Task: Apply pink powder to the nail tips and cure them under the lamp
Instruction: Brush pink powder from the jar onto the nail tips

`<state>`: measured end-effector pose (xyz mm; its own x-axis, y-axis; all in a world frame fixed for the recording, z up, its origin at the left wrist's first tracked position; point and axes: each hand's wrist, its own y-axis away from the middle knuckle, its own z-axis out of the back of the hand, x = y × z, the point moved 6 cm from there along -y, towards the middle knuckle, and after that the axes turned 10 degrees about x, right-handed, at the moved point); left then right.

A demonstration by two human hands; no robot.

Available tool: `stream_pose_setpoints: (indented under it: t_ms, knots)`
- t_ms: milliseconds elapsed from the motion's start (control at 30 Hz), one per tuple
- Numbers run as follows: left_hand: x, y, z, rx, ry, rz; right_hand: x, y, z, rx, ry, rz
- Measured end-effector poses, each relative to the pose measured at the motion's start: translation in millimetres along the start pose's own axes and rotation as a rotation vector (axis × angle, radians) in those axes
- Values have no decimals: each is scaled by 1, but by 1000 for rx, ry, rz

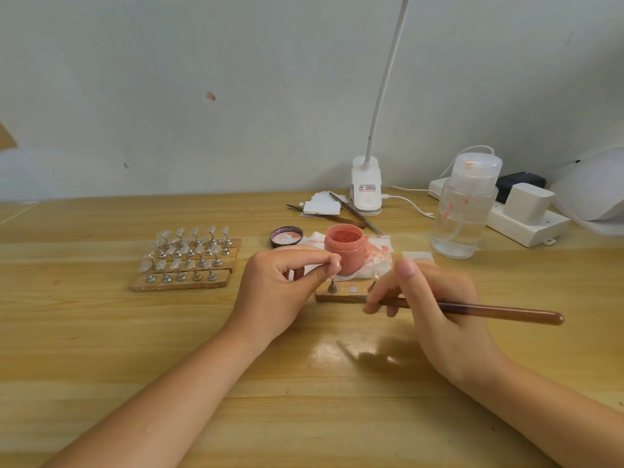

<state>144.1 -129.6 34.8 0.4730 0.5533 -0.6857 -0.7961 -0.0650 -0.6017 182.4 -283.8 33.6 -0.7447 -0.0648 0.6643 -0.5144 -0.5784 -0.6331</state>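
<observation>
**Hands at the small nail stand, open powder jar just behind**

The left hand [287, 285] has its thumb and forefinger pinched together on a nail tip [336, 264] that sits atop a metal peg at the left end of a small wooden stand [341, 293]; the other fingers [297, 273] are curled beneath. The right hand [435, 305] grips a brown-handled brush [499, 312], fingers closed narrowly round the shaft, the handle running out to the right past the palm; the bristle end is hidden behind the fingertips, close to the right end of the stand, where a second peg [374, 282] rises. Directly beyond the left fingertips stands the open jar of pink powder [345, 248] on a pink-stained tissue [378, 251], with its lid [286, 236] lying inside-up just to the left of the jar. Well to the left of the left hand, a larger wooden rack [189, 265] carries rows of clear nail tips on metal pegs. Beyond the right fingers stand a clear pump bottle [462, 214], a white clip lamp [366, 187] with a bent neck, tweezers [354, 214] on white pads, and a white power strip [520, 224]. At the far right edge lies a white domed housing [594, 187], partly cut off. All rest on the wooden counter [135, 332].
</observation>
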Motion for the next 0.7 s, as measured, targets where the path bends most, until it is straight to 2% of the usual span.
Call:
stream_pose_setpoints:
  t_ms: [267, 500, 700]
  knots:
    - [3, -1, -1, 14, -3, 49, 7, -2, 8, -106, -108, 97]
    - [-2, 1, -2, 44, -43, 20, 6, -12, 0, -44, 392, 105]
    - [-11, 2, -9, 126, -79, -27, -1, -14, -10, 73, 455, 137]
